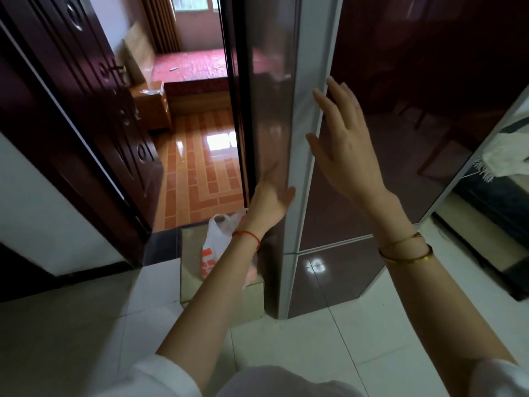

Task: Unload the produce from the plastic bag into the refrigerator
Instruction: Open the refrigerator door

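Note:
A tall dark glossy refrigerator (400,156) with a silver corner strip stands before me, its upper and lower doors closed. My right hand (343,141) is spread flat against the upper door near its left edge, holding nothing. My left hand (269,196) reaches to the fridge's left side panel, fingers apart and empty. A white plastic bag (217,245) with orange print sits on a low mirrored box (191,279) on the floor left of the fridge, partly hidden by my left forearm. Its contents are hidden.
An open dark wooden door (94,90) on the left leads into a room with an orange tiled floor (200,167) and a red bed (197,70). White floor tiles (329,348) lie underfoot. A dark cabinet with white cloth (503,159) stands at right.

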Demonstrator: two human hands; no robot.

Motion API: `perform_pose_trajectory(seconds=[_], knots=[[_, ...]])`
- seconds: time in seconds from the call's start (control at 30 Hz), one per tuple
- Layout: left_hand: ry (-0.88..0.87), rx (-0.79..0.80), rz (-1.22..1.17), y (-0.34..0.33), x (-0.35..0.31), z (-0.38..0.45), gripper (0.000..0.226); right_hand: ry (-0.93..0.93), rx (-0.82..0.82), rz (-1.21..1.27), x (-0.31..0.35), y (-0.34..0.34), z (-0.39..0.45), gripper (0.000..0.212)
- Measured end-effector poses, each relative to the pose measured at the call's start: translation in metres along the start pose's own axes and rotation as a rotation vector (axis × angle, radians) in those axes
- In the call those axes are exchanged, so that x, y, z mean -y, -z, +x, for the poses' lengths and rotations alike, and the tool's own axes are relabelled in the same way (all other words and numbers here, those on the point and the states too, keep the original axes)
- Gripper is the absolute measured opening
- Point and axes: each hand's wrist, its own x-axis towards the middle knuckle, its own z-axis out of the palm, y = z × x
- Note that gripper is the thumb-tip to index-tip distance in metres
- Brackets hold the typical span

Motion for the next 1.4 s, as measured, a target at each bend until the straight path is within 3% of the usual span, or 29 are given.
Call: perform_pose_trajectory(seconds=[0.13,0.47,0.63,0.83,1.0,1.13,1.4], knots=[[0.007,0.083,0.029,-0.019,0.012,0.017,0.073,0.017,-0.010,0.029,-0.004,-0.006,0.013,0.060],[0.064,0.070,0.037,-0.039,0.022,0.025,0.080,0.041,0.015,0.084,-0.006,-0.015,0.018,0.063],[0.067,0.115,0.107,-0.032,0.004,0.015,0.071,0.030,0.025,0.097,-0.003,-0.014,0.016,0.063],[0.022,0.163,0.105,-0.032,-0.004,-0.021,0.076,0.004,-0.084,0.032,0.010,-0.003,-0.003,0.062],[-0.030,0.151,0.002,-0.032,-0.018,-0.066,0.082,-0.068,-0.173,-0.025,0.024,0.013,-0.030,0.068],[-0.125,0.206,-0.035,-0.030,-0.027,-0.094,0.053,-0.136,-0.190,-0.067,0.033,0.032,-0.056,0.074],[-0.396,0.197,0.021,-0.042,-0.049,-0.133,0.059,-0.230,-0.197,-0.313,0.039,0.072,-0.105,0.079]])
